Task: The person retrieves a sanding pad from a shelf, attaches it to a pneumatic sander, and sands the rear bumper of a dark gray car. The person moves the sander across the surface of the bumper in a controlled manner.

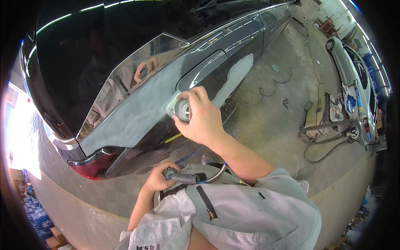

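Observation:
My right hand [203,115] grips a round grey sanding tool [182,109], its flat pad [172,102] against the rear quarter panel of a dark car. Matte grey primer or filler [137,115] covers much of that panel, beside the fuel door [203,68]. Low in front of my body, my left hand [159,178] is closed around a bluish round fitting [169,172]. A grey cylindrical sleeve [186,178] and a bent hose [218,172] run from it. Fingers hide part of both held things.
A red tail light [97,164] sits at the car's rear corner. Thin cable [275,86] snakes over the floor. To the right stand a cart with a thick coiled hose [325,128] and a silver car [353,62]. Blue bottles [36,212] and boxes lie lower left.

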